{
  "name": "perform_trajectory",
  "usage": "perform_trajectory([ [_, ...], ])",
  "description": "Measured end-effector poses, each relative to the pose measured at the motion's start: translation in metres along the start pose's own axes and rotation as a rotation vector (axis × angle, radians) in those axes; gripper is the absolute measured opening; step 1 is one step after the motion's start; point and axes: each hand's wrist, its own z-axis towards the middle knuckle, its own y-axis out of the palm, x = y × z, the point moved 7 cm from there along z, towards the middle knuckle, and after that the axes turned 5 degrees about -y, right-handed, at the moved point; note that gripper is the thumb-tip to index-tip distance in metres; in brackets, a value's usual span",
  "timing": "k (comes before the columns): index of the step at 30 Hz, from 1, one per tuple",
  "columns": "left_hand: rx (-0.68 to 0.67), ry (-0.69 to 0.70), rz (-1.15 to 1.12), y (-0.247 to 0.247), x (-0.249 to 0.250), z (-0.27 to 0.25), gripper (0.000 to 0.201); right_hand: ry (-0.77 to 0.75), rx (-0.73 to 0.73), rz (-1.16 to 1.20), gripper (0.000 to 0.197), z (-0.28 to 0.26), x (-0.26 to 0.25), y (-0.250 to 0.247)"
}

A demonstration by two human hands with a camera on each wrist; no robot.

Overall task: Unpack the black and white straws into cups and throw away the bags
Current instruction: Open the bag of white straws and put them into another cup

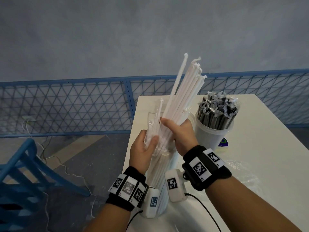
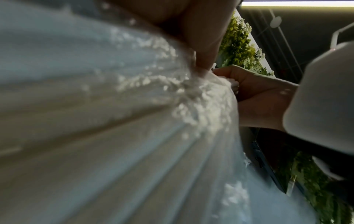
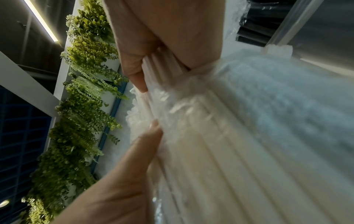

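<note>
Your right hand (image 1: 179, 134) is wrapped around a bundle of white straws (image 1: 182, 96), fingers curled about its middle, so the paper-wrapped tips fan up and away from you above the near-left corner of the white table (image 1: 260, 158). Your left hand (image 1: 144, 149) sits just below and to the left, thumb and fingers pinching the crinkled clear plastic bag (image 1: 153, 129) that sleeves the lower straws; a few straws stand inside its open top. Both hands nearly touch. The lower ends run down between your wrists, where a container is too hidden to tell. Just right of your right hand stands a clear cup (image 1: 212, 133) packed with black straws (image 1: 217, 113).
</note>
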Motion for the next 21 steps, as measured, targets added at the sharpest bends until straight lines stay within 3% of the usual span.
perform_trajectory([
  [10,-0.003,0.053,0.097,0.004,-0.004,0.005,0.014,0.007,0.012,0.036,0.036,0.003,0.0,-0.003],
  [13,-0.022,0.035,0.078,0.002,-0.005,0.007,0.015,0.006,-0.148,0.06,0.026,0.002,-0.005,0.005],
  [16,-0.021,0.027,0.055,0.0,-0.005,0.006,0.014,0.037,-0.313,0.017,0.029,-0.003,-0.002,0.011],
  [18,-0.029,0.033,0.049,0.002,-0.003,0.005,0.012,0.032,-0.294,-0.001,0.027,-0.003,0.0,0.008],
  [21,-0.017,0.02,0.021,0.003,-0.006,0.006,0.019,0.0,-0.13,0.035,0.017,0.002,-0.002,0.001],
])
